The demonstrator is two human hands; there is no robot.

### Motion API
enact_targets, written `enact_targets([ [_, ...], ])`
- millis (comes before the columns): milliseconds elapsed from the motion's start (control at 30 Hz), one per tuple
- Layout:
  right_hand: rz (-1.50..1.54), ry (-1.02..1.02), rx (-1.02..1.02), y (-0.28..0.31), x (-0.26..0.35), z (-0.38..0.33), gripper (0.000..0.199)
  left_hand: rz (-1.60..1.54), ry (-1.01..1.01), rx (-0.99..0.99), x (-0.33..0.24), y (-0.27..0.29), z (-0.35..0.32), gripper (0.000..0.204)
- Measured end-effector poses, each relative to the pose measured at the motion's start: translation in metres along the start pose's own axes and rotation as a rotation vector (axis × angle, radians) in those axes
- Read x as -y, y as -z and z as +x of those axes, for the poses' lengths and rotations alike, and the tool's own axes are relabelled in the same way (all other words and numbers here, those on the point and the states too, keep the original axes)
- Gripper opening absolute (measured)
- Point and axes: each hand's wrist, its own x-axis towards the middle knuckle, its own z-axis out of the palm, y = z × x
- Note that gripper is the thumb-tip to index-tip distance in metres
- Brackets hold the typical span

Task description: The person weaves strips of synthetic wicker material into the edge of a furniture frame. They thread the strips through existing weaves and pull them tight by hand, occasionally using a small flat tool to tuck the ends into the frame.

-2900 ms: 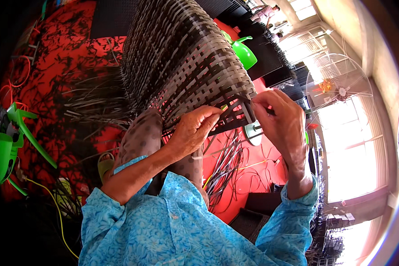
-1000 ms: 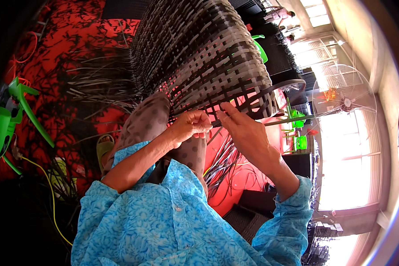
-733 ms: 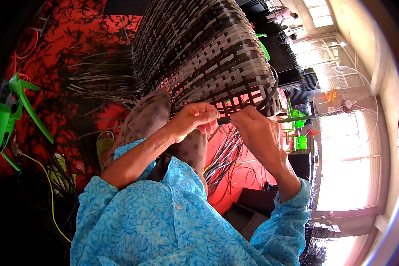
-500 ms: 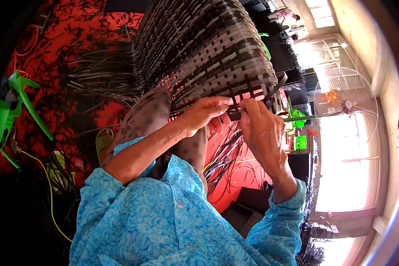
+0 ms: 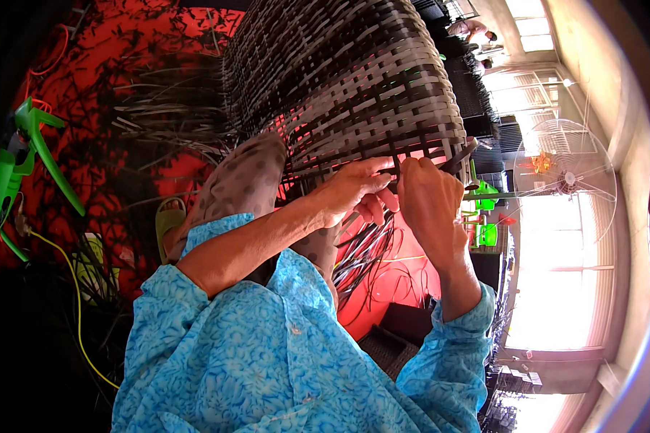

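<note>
A large wicker piece (image 5: 339,79) woven from flat grey-brown and dark strips rises in front of me, tilted, with its open-gapped lower edge by my hands. At that edge my left hand (image 5: 354,191) is closed, thumb and index finger pinching a dark weaving strip, the other fingers curled below. Close beside it on the right, my right hand (image 5: 431,195) is closed on the weaving strip too, back of the hand toward me. The exact grip is partly hidden behind the fingers. A dark strip end (image 5: 464,153) sticks out past my right hand at the corner.
Loose strips (image 5: 368,252) hang below my hands, and more long strips (image 5: 166,108) fan out leftward over the littered red floor (image 5: 141,36). Green plastic chair parts (image 5: 47,151) and a yellow cord (image 5: 76,289) are at left. A large fan (image 5: 569,177) stands at right; people are farther back.
The wicker piece has shifted slightly right in view. My right hand has turned and closed more tightly at the edge. My left hand has moved a little right with it, still pinching.
</note>
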Motion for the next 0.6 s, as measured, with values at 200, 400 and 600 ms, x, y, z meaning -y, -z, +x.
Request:
enact_targets([
  [200, 0.026, 0.013, 0.046, -0.001, -0.004, 0.004, 0.011, 0.089, 0.056, -0.082, 0.003, 0.002, 0.006, 0.034],
  [400, 0.108, -0.073, -0.030, 0.003, 0.000, 0.002, 0.009, 0.037, -0.033, -0.220, 0.018, 0.015, 0.009, 0.011],
  [600, 0.001, 0.215, 0.050, -0.024, 0.012, -0.001, 0.010, 0.067, 0.066, -0.257, 0.036, 0.044, -0.011, 0.011],
])
